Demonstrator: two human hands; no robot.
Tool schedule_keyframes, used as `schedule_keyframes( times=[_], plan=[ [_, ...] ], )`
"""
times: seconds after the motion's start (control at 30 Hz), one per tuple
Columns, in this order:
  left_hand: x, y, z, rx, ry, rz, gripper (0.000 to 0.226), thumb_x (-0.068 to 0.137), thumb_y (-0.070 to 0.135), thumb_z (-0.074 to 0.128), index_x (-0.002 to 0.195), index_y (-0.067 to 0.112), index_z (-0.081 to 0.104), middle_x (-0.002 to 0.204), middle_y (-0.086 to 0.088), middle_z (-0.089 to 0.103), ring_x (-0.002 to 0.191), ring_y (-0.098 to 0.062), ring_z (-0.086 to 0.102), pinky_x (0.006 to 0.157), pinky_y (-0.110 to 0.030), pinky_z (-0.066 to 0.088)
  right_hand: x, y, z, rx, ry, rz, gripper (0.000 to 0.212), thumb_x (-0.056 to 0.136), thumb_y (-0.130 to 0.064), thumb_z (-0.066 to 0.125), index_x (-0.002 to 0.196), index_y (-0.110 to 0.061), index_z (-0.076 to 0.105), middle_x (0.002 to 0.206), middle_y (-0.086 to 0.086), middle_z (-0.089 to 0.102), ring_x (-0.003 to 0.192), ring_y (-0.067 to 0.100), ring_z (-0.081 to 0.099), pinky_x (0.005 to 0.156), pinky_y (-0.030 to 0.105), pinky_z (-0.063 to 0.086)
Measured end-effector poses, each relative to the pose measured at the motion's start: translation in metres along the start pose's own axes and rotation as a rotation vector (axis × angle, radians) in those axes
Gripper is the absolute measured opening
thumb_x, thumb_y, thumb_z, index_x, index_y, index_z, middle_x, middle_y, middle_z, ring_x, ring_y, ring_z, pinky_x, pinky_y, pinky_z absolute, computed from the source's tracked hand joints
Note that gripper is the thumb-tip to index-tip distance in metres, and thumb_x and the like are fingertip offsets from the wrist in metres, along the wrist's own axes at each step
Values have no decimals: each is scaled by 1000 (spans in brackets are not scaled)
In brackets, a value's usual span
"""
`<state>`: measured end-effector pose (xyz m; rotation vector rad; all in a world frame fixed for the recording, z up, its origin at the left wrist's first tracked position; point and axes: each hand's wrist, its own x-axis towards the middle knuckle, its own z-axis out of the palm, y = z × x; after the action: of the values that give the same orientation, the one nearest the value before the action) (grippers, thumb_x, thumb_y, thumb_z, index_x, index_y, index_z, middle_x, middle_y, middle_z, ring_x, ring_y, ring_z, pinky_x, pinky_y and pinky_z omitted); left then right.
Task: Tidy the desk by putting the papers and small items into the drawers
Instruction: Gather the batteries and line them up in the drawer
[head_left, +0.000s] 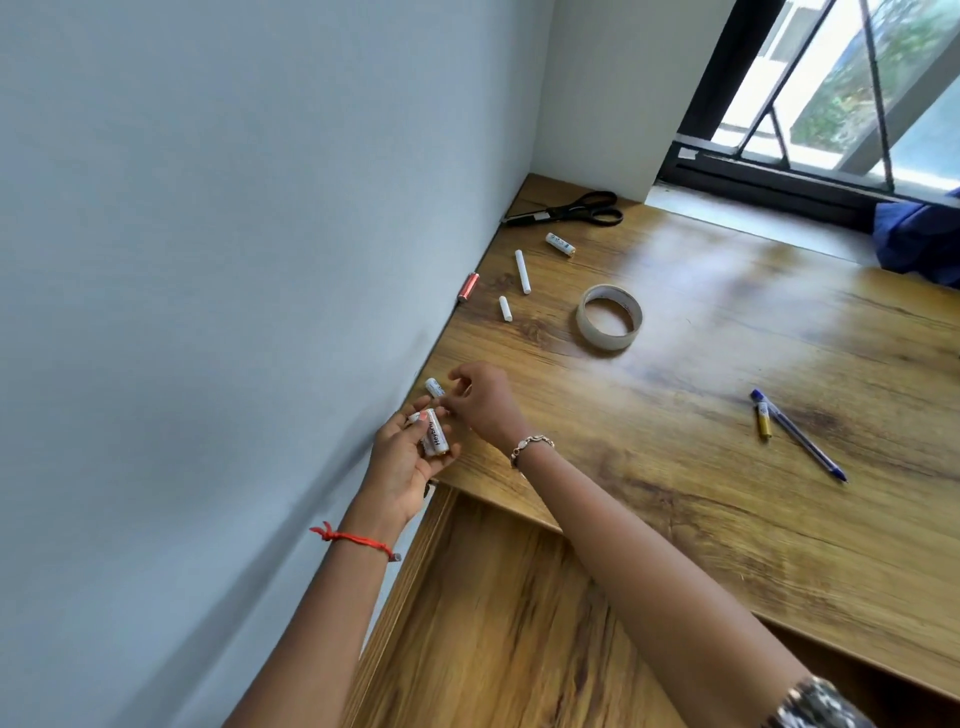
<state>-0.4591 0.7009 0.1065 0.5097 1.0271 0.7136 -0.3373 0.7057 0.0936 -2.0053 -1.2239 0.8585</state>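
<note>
My left hand (402, 462) is palm-up at the desk's left edge by the wall, cupping white batteries (435, 439) in its curled fingers. My right hand (483, 400) reaches over it and pinches another white battery (434, 387) just above the desk. Farther back on the wooden desk (727, 467) lie a white battery (560, 244), two white chalk pieces, one long (522, 271) and one short (505, 307), and a red battery (467, 287) against the wall.
Black scissors (571, 209) lie in the far corner. A roll of tape (609, 317) sits mid-desk. A blue pen (800, 436) and a small yellow marker (763, 420) lie at the right. A blue bag (919, 239) rests by the window. A wooden cabinet side (493, 623) stands below the desk's front edge.
</note>
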Motion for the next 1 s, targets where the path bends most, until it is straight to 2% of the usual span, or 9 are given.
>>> schedule_keyframes(
  times=[0.1, 0.17, 0.23, 0.4, 0.6, 0.73, 0.8, 0.9, 1.0],
  plan=[
    [4, 3, 0, -26, 3, 0, 23, 97, 0, 35, 110, 11, 51, 98, -11, 61, 88, -21, 60, 71, -40, 50, 5, 0, 8, -108, 9, -38, 10, 79, -6, 63, 83, 2, 66, 75, 11, 61, 64, 17, 50, 55, 31, 39],
    [7, 3, 1, -37, -7, 4, 22, 96, 0, 36, 110, 10, 50, 101, -12, 61, 90, -23, 61, 73, -41, 50, 6, 0, 7, -55, 25, -5, 14, 79, -6, 62, 76, 8, 65, 73, 20, 64, 59, 22, 51, 53, 35, 42],
    [10, 3, 4, -30, -20, 10, 20, 95, 1, 40, 109, 10, 51, 102, -11, 60, 91, -24, 60, 76, -41, 51, 3, 2, 0, 112, 81, 46, 17, 79, -7, 62, 75, 9, 65, 69, 23, 64, 57, 29, 55, 52, 39, 47],
    [22, 0, 20, -12, -72, 0, 20, 94, 14, 50, 112, 9, 55, 104, -10, 59, 96, -22, 59, 79, -39, 54, -14, 7, -29, 341, 155, 23, 11, 77, -11, 70, 82, -1, 71, 67, 16, 67, 49, 13, 54, 49, 34, 48],
    [43, -3, 47, 116, -116, 12, 17, 93, 20, 52, 106, 11, 58, 108, -14, 61, 104, -25, 60, 77, -35, 53, -19, 15, -45, 291, 43, -79, 13, 82, -12, 68, 89, -1, 71, 58, 4, 63, 39, 8, 47, 41, 20, 41],
    [60, -4, 57, 148, -77, 47, 15, 98, 10, 41, 98, 14, 56, 100, -7, 60, 86, -15, 61, 67, -31, 51, -1, 26, -60, 400, 167, 7, 23, 87, -15, 62, 73, 2, 67, 57, 13, 58, 45, 22, 48, 41, 27, 38],
    [67, -3, 63, 192, -43, 100, 18, 99, 10, 39, 92, 17, 54, 94, -3, 59, 76, -11, 56, 60, -25, 50, 14, 31, -69, 403, 231, 45, 31, 88, -16, 61, 68, 8, 62, 54, 15, 54, 42, 18, 44, 41, 27, 37],
    [77, -2, 69, 333, -23, 263, 16, 98, 13, 41, 91, 17, 54, 85, 0, 59, 59, -6, 52, 46, -19, 44, 39, 34, -82, 324, 317, 43, 28, 87, -14, 61, 67, 6, 62, 53, 10, 54, 41, 10, 43, 43, 24, 37],
    [90, -5, 69, 589, 3, 467, 15, 99, 15, 40, 99, 14, 55, 83, 0, 60, 46, -3, 51, 39, -18, 40, 66, 33, -95, 153, 405, -7, 17, 85, -8, 60, 76, 5, 68, 67, 15, 64, 58, 14, 50, 56, 28, 42]
  ],
)
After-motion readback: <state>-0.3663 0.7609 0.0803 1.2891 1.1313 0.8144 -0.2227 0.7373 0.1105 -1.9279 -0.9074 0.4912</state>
